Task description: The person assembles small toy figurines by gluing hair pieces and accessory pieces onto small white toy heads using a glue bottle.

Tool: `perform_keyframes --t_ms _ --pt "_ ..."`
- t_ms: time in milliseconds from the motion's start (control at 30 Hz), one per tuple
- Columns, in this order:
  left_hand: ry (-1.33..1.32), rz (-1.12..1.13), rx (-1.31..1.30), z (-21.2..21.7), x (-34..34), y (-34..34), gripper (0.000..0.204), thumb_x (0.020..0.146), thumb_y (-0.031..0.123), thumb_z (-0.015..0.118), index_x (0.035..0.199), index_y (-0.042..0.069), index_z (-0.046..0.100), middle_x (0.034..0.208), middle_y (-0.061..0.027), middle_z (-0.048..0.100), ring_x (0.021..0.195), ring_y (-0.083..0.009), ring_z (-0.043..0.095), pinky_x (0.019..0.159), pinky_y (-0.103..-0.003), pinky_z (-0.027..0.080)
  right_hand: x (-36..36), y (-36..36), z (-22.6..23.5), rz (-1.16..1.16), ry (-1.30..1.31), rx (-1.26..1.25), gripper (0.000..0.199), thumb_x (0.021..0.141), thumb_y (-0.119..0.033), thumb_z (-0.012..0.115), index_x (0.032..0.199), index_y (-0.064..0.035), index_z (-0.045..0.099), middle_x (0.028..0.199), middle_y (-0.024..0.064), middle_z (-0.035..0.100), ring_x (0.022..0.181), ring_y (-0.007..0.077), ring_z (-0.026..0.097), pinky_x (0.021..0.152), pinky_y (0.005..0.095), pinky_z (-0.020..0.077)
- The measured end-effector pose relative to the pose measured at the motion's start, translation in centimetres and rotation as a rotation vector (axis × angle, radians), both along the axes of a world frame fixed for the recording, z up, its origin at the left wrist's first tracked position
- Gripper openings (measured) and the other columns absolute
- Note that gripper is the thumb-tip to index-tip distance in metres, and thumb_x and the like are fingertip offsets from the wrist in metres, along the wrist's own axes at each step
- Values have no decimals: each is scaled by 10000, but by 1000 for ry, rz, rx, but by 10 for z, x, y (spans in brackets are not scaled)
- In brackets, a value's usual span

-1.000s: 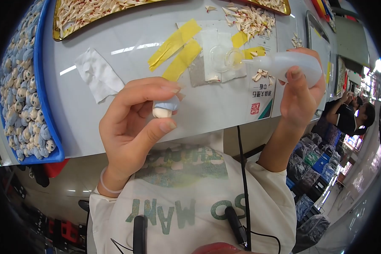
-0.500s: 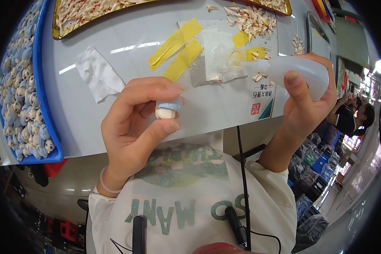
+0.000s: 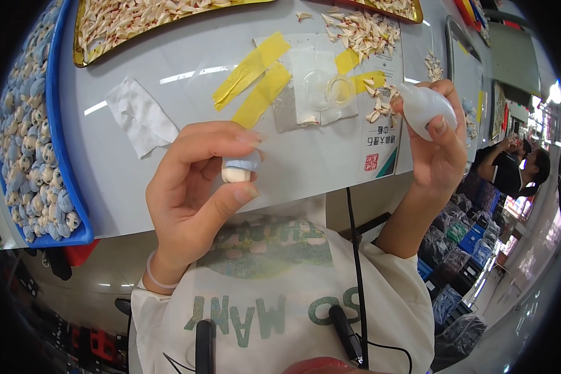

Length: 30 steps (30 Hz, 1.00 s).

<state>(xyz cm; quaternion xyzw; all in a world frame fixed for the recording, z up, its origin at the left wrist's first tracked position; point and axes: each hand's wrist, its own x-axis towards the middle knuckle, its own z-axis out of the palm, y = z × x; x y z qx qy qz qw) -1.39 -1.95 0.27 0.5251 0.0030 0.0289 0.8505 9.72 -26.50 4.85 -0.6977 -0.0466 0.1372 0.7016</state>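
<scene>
Since the earlier frame, right hand (image 3: 439, 146) has tilted its white squeeze bottle (image 3: 422, 109) nozzle-left, fingers wrapped tight around it above the table edge. Left hand (image 3: 196, 193) pinches a small pale-blue and cream figurine (image 3: 239, 168) between thumb and fingertips, near the chest. Beyond: grey table (image 3: 305, 162), yellow tape strips (image 3: 262, 84), blue tray (image 3: 59, 149) of figurines.

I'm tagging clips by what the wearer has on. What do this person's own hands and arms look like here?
Both hands are bare, no gloves: the left hand and right hand. Both forearms are uncovered, no sleeves reaching them. A thin pale band circles the left wrist. The right wrist looks bare. No rings show on the visible fingers.
</scene>
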Motion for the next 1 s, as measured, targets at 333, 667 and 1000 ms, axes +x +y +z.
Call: perform_keyframes --t_ms 333,667,1000 --pt "6 11 28 4 0 -2 286 734 -6 587 1003 -19 491 1007 -140 472 887 -198 512 710 -261 451 70 -40 3 -200 -392 -30 385 725 3 599 1062 23 413 1002 162 537 922 200 525 820 310 420" --pt "27 42 51 3 0 -3 274 740 18 597 992 -8 491 1003 -137 476 849 -192 525 687 -256 455 123 -57 -26 -198 -505 -424 469 676 56 630 1098 14 429 981 90 529 923 167 521 802 262 434" --pt "23 27 70 4 1 -5 266 743 16 591 987 -4 486 998 -136 474 843 -190 529 691 -256 461 102 -62 -19 -187 -416 -1140 127 699 -91 625 759 14 589 648 24 567 572 85 467 541 216 389"
